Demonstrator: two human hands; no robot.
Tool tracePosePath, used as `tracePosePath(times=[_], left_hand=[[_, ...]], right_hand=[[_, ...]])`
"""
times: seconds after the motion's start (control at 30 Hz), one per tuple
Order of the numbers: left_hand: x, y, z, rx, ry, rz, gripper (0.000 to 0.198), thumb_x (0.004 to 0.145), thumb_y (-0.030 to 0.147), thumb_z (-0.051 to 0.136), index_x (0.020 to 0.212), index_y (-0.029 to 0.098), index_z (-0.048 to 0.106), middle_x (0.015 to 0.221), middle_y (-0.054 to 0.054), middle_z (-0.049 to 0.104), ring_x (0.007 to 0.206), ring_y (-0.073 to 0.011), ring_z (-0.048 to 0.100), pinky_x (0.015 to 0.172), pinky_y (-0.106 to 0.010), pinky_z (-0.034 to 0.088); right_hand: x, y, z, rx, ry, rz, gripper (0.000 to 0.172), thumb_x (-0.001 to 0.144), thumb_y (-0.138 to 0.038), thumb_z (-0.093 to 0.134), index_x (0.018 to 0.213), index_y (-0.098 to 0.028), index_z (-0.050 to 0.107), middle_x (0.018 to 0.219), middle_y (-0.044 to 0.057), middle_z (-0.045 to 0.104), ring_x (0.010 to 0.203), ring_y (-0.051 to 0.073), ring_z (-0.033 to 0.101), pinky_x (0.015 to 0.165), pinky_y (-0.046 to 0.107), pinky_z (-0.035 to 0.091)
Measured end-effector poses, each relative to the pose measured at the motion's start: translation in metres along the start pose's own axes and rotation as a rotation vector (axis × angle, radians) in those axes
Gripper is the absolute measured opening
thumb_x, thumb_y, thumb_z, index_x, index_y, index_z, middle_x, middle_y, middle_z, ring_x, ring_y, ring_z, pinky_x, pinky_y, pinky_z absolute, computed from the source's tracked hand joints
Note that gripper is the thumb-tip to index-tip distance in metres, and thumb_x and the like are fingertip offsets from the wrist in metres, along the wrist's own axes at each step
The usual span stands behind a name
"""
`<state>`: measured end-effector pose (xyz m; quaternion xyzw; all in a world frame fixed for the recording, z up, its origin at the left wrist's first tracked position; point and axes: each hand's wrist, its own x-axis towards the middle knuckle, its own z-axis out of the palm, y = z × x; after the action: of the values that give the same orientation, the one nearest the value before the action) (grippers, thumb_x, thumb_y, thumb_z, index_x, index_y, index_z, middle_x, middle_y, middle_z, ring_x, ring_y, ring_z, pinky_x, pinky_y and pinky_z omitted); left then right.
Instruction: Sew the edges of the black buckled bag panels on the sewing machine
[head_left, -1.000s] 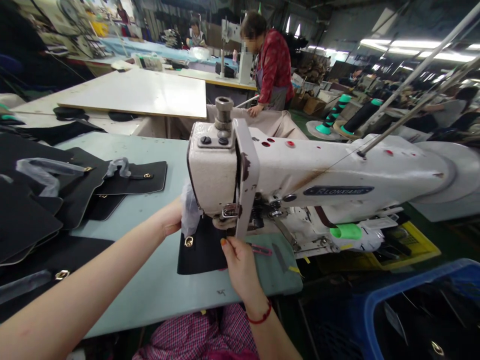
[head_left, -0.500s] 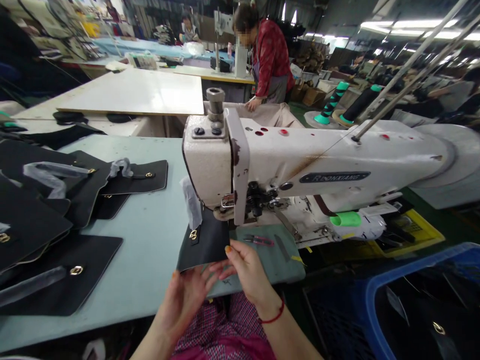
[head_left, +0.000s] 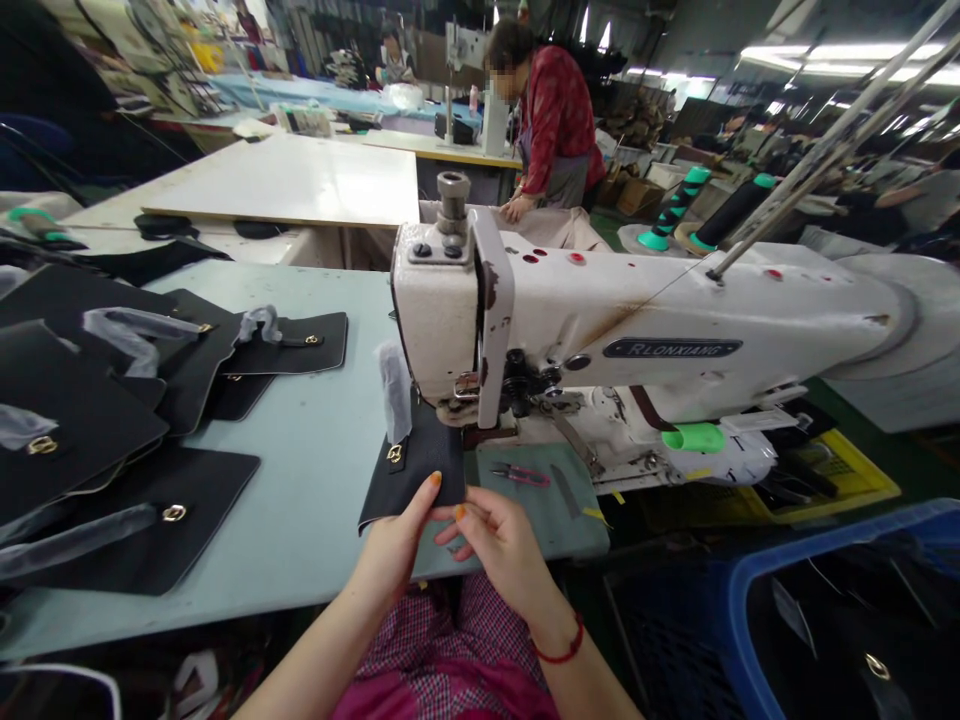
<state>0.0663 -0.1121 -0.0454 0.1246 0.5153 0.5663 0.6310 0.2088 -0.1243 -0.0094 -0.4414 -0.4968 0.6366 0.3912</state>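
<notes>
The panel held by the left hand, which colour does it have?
The panel in the left hand is black, best seen in the head view.

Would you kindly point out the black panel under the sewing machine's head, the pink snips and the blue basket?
Black panel (head_left: pixel 429 455), head view: its plain face.
Pink snips (head_left: pixel 520 473), head view: pink handle near the blades.
Blue basket (head_left: pixel 738 630), head view: its rim.

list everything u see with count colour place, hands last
Sewing machine: 1, white, centre to right
Panel: 1, black, partly under machine
Other panels: several, black, left
Table: 1, pale green, under panels
Snips: 1, pink-handled, right of panel
Cones: 2, black/green, behind machine
Basket: 1, blue, lower right
Crate: 1, yellow, beyond basket
Board: 1, white, upper left
People: several, one in red, background
Left hand: 1, bare, pinching panel's near edge
Right hand: 1, bare, at panel's right corner
</notes>
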Motion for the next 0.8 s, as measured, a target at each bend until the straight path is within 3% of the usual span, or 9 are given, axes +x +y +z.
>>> tracePosePath(times=[0.1,0.2,0.37,0.53,0.8], left_hand=[[-0.001,0.005,0.002,0.344,0.073,0.069,0.045,0.069,0.044,0.079,0.099,0.011,0.073,0.112,-0.015,0.071,0.11,-0.0302,0.064,0.101,-0.041,0.046],[-0.003,0.008,0.004,0.479,0.082,0.129,0.051,0.072,0.052,0.074,0.1,0.01,0.072,0.115,-0.016,0.07,0.111,-0.0305,0.063,0.103,-0.043,0.044],[0.0,0.008,0.004,0.47,0.047,0.169,0.05,0.072,0.054,0.073,0.096,0.01,0.072,0.106,-0.014,0.072,0.106,-0.0293,0.065,0.095,-0.038,0.049],[0.002,0.008,0.002,0.475,-0.011,0.19,0.053,0.072,0.053,0.072,0.101,0.009,0.07,0.102,-0.013,0.072,0.095,-0.0269,0.066,0.086,-0.036,0.051],[0.004,0.007,0.0,0.492,-0.033,0.239,0.041,0.072,0.053,0.071,0.082,0.013,0.07,0.078,-0.005,0.069,0.072,-0.0194,0.062,0.077,-0.031,0.051]], right_hand=[[0.004,0.004,0.001,-0.058,0.069,0.013,0.039,0.093,-0.048,0.051,0.102,-0.013,0.066,0.088,0.009,0.073,0.066,0.014,0.069,0.053,0.018,0.05],[0.01,0.009,0.004,-0.124,0.122,-0.003,0.042,0.094,-0.05,0.049,0.085,-0.013,0.064,0.078,0.008,0.072,0.06,0.013,0.067,0.048,0.017,0.046],[0.014,0.014,0.007,-0.215,0.163,-0.064,0.044,0.097,-0.049,0.044,0.074,-0.015,0.059,0.067,0.005,0.07,0.054,0.01,0.064,0.049,0.016,0.044],[0.016,0.014,0.006,-0.15,0.127,-0.056,0.046,0.097,-0.052,0.043,0.075,-0.014,0.058,0.062,0.005,0.068,0.048,0.01,0.061,0.045,0.016,0.042],[0.017,0.013,0.006,-0.09,0.114,-0.027,0.048,0.095,-0.055,0.044,0.075,-0.014,0.058,0.06,0.005,0.067,0.047,0.011,0.06,0.044,0.017,0.041]])
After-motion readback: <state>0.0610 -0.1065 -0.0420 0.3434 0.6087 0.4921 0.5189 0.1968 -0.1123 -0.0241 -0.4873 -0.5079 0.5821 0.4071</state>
